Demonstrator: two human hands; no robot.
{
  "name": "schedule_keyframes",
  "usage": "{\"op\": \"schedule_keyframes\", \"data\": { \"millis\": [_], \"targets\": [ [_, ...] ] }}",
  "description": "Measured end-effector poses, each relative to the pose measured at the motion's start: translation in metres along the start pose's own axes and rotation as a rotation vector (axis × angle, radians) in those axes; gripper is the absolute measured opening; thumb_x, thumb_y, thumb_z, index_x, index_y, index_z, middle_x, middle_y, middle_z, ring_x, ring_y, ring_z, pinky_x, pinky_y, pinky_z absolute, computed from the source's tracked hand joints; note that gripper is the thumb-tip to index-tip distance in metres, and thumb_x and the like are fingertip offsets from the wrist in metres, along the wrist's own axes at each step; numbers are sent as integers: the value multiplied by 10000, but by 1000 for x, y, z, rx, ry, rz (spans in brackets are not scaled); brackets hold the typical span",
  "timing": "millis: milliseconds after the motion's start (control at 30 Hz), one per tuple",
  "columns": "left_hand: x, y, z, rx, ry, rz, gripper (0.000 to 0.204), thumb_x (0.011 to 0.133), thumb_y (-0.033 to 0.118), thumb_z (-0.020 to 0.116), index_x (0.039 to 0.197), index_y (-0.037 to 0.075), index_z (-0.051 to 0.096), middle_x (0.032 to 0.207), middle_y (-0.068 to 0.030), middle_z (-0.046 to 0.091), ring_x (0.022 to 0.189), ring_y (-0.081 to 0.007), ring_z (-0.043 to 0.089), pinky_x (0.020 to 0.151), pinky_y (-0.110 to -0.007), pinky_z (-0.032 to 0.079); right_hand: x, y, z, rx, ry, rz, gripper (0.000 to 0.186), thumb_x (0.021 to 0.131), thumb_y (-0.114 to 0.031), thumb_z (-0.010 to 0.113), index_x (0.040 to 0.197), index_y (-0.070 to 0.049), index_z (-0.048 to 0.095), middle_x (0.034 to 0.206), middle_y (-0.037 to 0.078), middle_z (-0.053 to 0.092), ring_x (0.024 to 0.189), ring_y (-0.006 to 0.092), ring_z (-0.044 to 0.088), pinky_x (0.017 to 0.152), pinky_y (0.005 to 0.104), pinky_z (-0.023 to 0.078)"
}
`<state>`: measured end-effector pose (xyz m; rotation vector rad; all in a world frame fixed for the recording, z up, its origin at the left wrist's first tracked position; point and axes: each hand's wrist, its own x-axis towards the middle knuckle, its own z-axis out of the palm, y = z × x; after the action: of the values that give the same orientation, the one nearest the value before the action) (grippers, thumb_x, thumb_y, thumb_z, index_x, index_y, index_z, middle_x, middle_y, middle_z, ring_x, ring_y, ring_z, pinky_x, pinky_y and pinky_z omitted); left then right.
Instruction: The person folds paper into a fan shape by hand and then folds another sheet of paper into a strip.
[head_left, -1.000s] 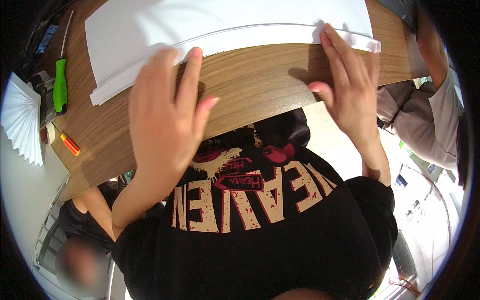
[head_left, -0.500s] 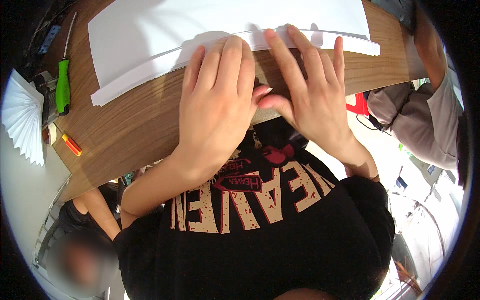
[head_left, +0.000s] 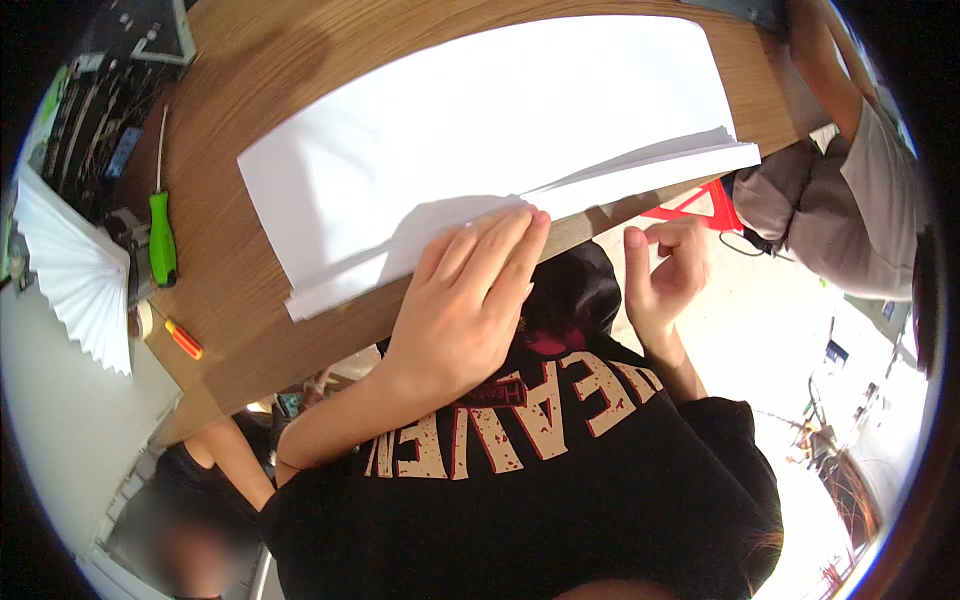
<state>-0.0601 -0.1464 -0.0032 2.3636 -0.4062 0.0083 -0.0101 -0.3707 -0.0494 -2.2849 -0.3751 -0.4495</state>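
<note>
A large white sheet of paper lies on the wooden table, with a narrow folded strip of stacked layers along its near edge. At its right part the strip stands slightly raised and casts a shadow. My left hand is laid flat on the middle of the strip, fingers stretched out and side by side, tips on the fold. Off the paper, beyond the table's near edge, my right hand is held up with its fingers loosely curled and thumb apart, nothing in it.
Left on the table lie a green-handled screwdriver, a small orange-and-yellow screwdriver and a tape roll. A pleated white paper fan stands beside them. Other people sit at the right and lower left.
My right hand has come off the paper strip, moved down past the table edge and curled its fingers. My left hand stays on the strip; the paper now appears lower and more tilted in view.
</note>
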Motion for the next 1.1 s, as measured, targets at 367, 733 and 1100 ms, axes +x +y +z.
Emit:
{"op": "schedule_keyframes", "data": {
  "millis": [367,733,1100],
  "targets": [
    [14,11,-4,-299,77,246,407,755,-62,642,1155,10,672,1152,-125,603,1018,-294,620,838,-384,519,10,-37,-13,593,111,430,224,928,-81,666,1068,85,612,822,42,671,741,86,623,645,226,483],
    [39,18,-95,322,607,452,246,768,41,712,1011,64,745,1023,-108,661,918,-298,649,814,-360,524,226,-154,-60,-487,-102,-769,132,814,-28,630,859,-5,508,741,140,539,615,320,607,562,391,483],
    [7,-60,-102,680,473,232,448,680,29,731,1113,140,723,961,10,677,842,-211,652,692,-322,502,142,-94,29,-514,-205,-1089,177,716,-178,654,875,-106,624,811,-7,552,745,145,588,703,294,472]
  ]
}}
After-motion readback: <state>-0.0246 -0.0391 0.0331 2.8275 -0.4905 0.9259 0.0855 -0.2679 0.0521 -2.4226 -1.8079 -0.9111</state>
